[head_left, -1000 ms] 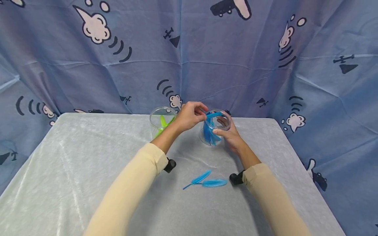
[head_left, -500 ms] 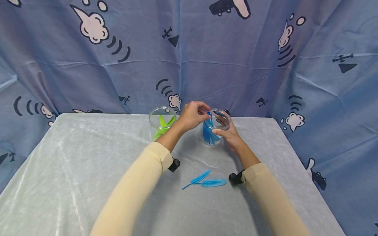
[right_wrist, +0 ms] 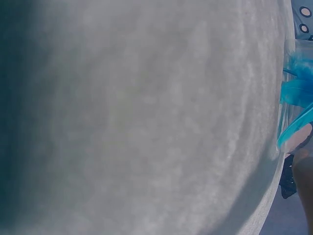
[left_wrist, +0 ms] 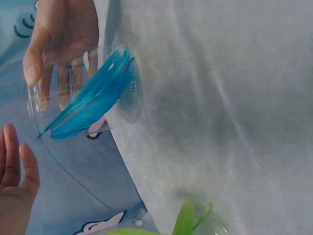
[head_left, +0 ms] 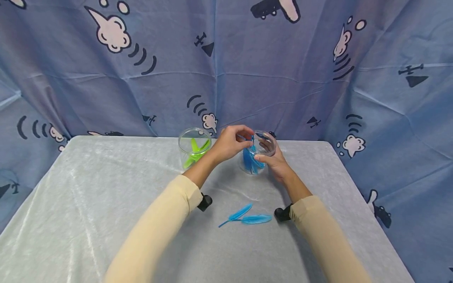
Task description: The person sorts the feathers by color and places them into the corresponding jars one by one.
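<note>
In the head view my right hand grips a clear jar from its right side, thumb near the rim. Several blue feathers lean inside that jar. My left hand is at the left of the rim, close to a blue feather tip. From the left wrist, the left hand's fingers look spread and apart from the feathers, which stand in the jar tilted. Only an edge of the jar with blue feathers and part of the right hand show in the right wrist view.
Two loose blue feathers, one touching the other, lie on the pale cloth-covered table between the forearms. A second clear jar with green feathers stands behind the left forearm. A printed blue curtain hangs behind.
The blue feather that lay across the jar's rim in the left fingers has gone down into the jar. The left hand has shifted slightly right; the right hand keeps its hold.
</note>
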Demonstrator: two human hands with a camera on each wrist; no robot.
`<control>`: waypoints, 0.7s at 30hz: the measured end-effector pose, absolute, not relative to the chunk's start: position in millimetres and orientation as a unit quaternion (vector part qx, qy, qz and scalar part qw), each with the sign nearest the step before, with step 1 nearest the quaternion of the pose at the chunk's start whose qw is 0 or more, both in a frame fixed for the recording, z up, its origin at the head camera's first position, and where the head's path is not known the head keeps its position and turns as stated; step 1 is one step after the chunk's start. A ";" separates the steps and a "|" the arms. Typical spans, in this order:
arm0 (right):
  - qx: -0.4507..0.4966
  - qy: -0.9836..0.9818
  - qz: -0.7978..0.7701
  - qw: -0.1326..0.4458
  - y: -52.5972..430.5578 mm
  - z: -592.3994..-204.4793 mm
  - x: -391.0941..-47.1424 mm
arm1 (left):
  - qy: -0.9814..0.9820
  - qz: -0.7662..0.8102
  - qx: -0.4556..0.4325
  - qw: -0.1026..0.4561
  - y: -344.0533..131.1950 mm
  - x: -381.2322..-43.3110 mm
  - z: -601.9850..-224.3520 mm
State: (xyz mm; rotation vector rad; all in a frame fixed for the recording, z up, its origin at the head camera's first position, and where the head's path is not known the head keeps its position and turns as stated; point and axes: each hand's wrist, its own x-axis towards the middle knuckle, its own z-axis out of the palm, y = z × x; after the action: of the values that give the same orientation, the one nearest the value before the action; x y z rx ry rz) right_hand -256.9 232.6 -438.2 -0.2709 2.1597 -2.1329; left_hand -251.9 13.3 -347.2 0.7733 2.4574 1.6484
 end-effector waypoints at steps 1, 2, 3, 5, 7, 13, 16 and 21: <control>-0.086 0.708 -0.700 0.046 232.6 -438.4 -257.0 | 0.801 0.537 0.259 0.044 12.0 -250.5 -347.8; -0.086 0.708 -0.699 0.046 232.5 -438.4 -257.3 | 0.801 0.535 0.265 0.048 10.5 -248.8 -348.2; -0.085 0.707 -0.701 0.045 232.6 -438.5 -257.5 | 0.799 0.534 0.272 0.051 8.8 -247.0 -348.7; -0.082 0.707 -0.701 0.045 232.2 -438.7 -257.8 | 0.797 0.531 0.283 0.059 4.8 -243.0 -350.3; -0.082 0.707 -0.701 0.045 231.7 -439.2 -258.1 | 0.794 0.529 0.293 0.067 0.6 -238.5 -352.8; -0.081 0.711 -0.697 0.043 230.9 -439.5 -257.5 | 0.784 0.526 0.313 0.097 -9.0 -222.9 -368.7; -0.083 0.711 -0.697 0.039 230.8 -439.1 -257.0 | 0.785 0.518 0.319 0.116 -13.1 -212.0 -380.4; -0.086 0.714 -0.694 0.035 231.5 -439.5 -256.5 | 0.784 0.499 0.338 0.148 -21.3 -192.9 -399.8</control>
State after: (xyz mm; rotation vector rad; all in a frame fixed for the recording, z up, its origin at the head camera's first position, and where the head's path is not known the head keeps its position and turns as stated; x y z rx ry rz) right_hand -256.5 231.5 -439.5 -0.2633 2.1932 -2.1335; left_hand -192.9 -21.3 -399.8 0.9725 2.2556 1.4337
